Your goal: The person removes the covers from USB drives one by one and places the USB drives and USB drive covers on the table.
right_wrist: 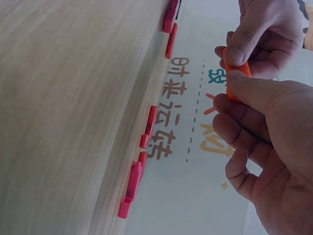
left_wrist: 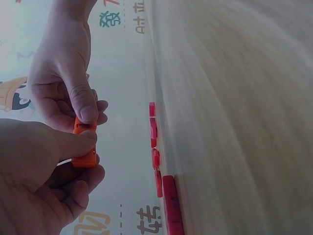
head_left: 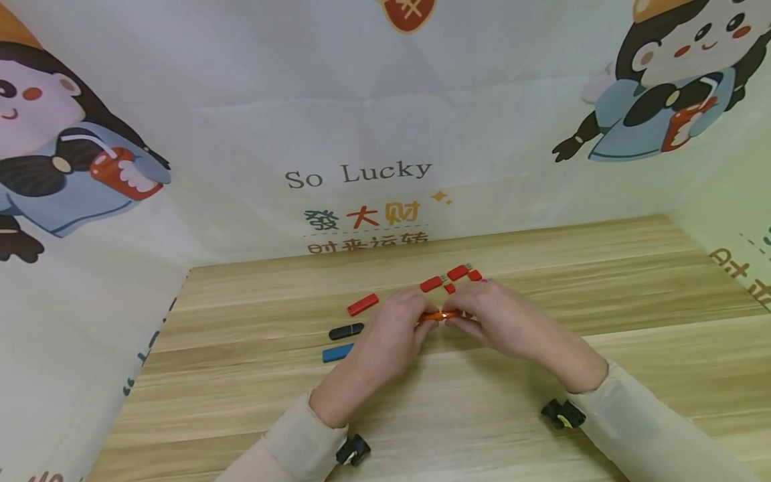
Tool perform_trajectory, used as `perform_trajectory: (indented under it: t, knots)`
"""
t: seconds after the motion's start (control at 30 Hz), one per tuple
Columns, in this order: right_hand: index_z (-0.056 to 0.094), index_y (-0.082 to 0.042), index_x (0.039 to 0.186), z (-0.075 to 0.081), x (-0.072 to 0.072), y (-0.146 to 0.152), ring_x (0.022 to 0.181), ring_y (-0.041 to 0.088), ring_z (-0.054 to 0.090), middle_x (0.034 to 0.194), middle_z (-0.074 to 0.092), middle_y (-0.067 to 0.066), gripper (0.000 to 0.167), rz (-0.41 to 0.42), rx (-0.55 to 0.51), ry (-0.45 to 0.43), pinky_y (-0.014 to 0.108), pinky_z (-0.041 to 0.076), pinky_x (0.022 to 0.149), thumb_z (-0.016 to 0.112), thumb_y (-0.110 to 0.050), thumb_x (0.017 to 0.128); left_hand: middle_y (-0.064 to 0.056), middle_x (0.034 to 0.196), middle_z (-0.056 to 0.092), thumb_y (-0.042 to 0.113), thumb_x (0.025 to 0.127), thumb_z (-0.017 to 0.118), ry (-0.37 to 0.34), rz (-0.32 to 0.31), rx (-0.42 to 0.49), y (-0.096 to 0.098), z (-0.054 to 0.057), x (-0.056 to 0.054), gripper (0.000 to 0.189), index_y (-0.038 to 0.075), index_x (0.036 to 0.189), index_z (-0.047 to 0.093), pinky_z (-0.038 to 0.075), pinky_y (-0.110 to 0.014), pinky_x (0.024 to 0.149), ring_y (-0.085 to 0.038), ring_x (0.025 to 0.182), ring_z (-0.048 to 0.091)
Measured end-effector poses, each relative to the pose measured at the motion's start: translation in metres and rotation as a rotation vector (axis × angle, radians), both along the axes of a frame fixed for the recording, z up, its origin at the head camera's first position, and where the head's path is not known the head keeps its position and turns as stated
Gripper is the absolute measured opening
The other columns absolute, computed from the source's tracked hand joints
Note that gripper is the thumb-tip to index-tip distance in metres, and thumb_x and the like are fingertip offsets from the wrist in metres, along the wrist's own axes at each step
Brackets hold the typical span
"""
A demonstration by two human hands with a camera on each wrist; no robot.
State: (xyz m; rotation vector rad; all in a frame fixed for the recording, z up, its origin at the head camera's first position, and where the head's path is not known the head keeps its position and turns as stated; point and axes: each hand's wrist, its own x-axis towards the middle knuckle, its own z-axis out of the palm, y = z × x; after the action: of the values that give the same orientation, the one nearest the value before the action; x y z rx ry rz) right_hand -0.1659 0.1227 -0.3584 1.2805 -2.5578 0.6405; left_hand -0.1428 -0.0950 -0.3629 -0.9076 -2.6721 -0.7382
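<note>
Both hands hold one orange USB flash drive (head_left: 430,316) between them, raised over the table. My left hand (head_left: 388,335) pinches its left end between thumb and fingers. At the other end, my right hand (head_left: 512,325) pinches it the same way, and the fingertips of the two hands nearly meet. In the left wrist view the thumbs press on the flat face of the orange drive (left_wrist: 85,160). Fingers cover much of it. Just beyond the hands lie two red USB drives (head_left: 431,284) with their metal plugs bare, a small red cap (head_left: 450,288) beside each.
A red USB drive (head_left: 363,304), a black one (head_left: 345,331) and a blue one (head_left: 336,353) lie left of the hands. The left hand partly hides the blue one. A printed cloth wall (head_left: 253,147) rises behind the wooden table (head_left: 241,375).
</note>
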Motion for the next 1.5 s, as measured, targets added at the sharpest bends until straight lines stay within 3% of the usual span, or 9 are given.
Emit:
perform_trajectory:
  t: [0.33, 0.73, 1.07, 1.5]
  knots:
    - [0.071, -0.013, 0.096, 0.003, 0.0, 0.003, 0.074, 0.006, 0.059, 0.087, 0.067, -0.009, 0.015, -0.055, -0.016, -0.056, 0.027, 0.054, 0.067, 0.084, -0.008, 0.092, -0.002, 0.097, 0.07, 0.009, 0.098, 0.078, -0.031, 0.027, 0.003, 0.001, 0.002, -0.002, 0.007, 0.007, 0.102, 0.073, 0.057, -0.031, 0.079, -0.016, 0.089, 0.063]
    - [0.072, -0.011, 0.099, 0.008, -0.002, 0.009, 0.074, 0.008, 0.063, 0.089, 0.071, -0.005, 0.013, -0.047, -0.032, -0.042, 0.027, 0.056, 0.066, 0.082, -0.005, 0.093, -0.004, 0.099, 0.072, 0.009, 0.098, 0.078, -0.017, 0.04, 0.01, -0.001, 0.002, -0.004, 0.007, 0.006, 0.103, 0.074, 0.058, -0.032, 0.079, -0.018, 0.09, 0.064]
    - [0.071, -0.012, 0.1, 0.009, -0.001, 0.019, 0.07, 0.008, 0.06, 0.084, 0.069, -0.006, 0.017, -0.071, 0.002, 0.03, 0.026, 0.054, 0.063, 0.085, -0.006, 0.091, -0.005, 0.101, 0.071, 0.007, 0.098, 0.077, -0.012, 0.045, 0.009, -0.001, 0.001, -0.006, 0.006, 0.004, 0.103, 0.075, 0.058, -0.031, 0.081, -0.018, 0.092, 0.065]
    - [0.073, -0.011, 0.099, 0.01, 0.007, 0.032, 0.078, 0.013, 0.068, 0.092, 0.074, -0.002, 0.016, -0.062, 0.01, 0.075, 0.032, 0.058, 0.068, 0.082, -0.001, 0.09, -0.005, 0.104, 0.062, 0.007, 0.1, 0.074, -0.098, 0.079, -0.014, 0.003, 0.003, -0.013, 0.009, 0.002, 0.107, 0.076, 0.057, -0.029, 0.079, -0.017, 0.087, 0.063]
